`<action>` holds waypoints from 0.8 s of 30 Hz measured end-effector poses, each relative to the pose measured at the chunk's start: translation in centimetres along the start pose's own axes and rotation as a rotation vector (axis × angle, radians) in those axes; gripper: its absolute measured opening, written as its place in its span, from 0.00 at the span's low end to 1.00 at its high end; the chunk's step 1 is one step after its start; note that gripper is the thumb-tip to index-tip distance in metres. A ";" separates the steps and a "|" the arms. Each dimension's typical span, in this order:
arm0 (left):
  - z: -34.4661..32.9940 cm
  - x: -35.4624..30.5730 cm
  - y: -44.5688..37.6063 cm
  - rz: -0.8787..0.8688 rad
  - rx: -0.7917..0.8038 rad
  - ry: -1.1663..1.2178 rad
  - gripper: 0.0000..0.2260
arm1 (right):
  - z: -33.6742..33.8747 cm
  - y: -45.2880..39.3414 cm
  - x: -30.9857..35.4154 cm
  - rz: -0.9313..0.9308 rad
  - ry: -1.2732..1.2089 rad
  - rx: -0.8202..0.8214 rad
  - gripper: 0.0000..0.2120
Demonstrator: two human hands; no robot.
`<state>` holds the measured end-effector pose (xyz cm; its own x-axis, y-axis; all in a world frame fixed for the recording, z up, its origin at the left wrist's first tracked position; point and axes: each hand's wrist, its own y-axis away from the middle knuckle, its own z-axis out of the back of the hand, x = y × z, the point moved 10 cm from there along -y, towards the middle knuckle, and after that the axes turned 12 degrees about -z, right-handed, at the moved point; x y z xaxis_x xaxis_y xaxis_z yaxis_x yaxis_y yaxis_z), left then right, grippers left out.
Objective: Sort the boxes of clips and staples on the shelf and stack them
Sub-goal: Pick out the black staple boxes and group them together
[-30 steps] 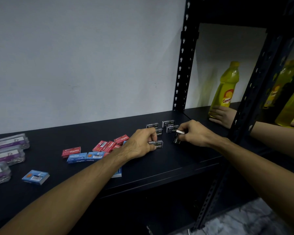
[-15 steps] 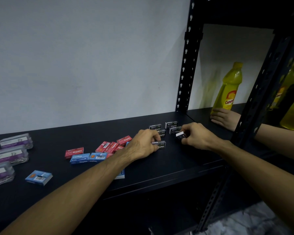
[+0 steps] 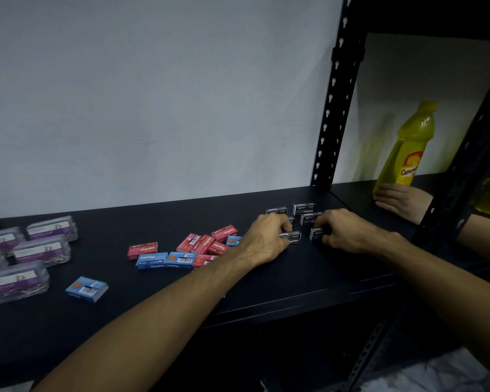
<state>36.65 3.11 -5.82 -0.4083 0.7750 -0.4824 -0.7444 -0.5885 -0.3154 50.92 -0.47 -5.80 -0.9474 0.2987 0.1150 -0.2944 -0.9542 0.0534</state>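
Small black staple boxes lie grouped on the black shelf at the right. My left hand grips one black box with curled fingers. My right hand pinches another black box that lies flat on the shelf beside it. Red staple boxes and blue staple boxes lie mixed in the shelf's middle. One blue box lies apart toward the front left. Clear clip boxes with purple labels stand at the left.
A black perforated upright stands behind the black boxes. On the neighbouring shelf a yellow bottle stands, with another person's hand at its base. A second upright crosses the right side.
My right hand has lowered its black box from standing on end to lying flat beside the box under my left hand. The left hand has stayed in place.
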 end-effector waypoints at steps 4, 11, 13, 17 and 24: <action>-0.1 -0.6 -0.2 -0.001 -0.018 0.019 0.08 | 0.1 -0.4 -0.3 -0.008 0.025 -0.019 0.06; -0.1 -1.0 -0.4 -0.006 -0.039 0.000 0.09 | -0.2 -1.0 -0.8 -0.021 0.066 -0.037 0.10; -0.2 -1.1 -0.4 -0.015 -0.038 -0.011 0.10 | -0.3 -1.0 -0.9 -0.023 0.066 -0.040 0.11; 0.0 -1.2 -0.5 -0.043 -0.037 -0.047 0.14 | 0.0 -0.7 -1.1 -0.019 0.021 -0.059 0.15; 4.1 -1.0 0.5 -0.079 -0.097 -0.116 0.17 | 1.8 0.8 -1.4 -0.054 0.014 -0.139 0.20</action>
<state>34.54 3.02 -2.17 -0.4129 0.8380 -0.3568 -0.7244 -0.5397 -0.4290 52.26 -1.63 -4.09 -0.9309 0.3507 0.1017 -0.3590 -0.9300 -0.0785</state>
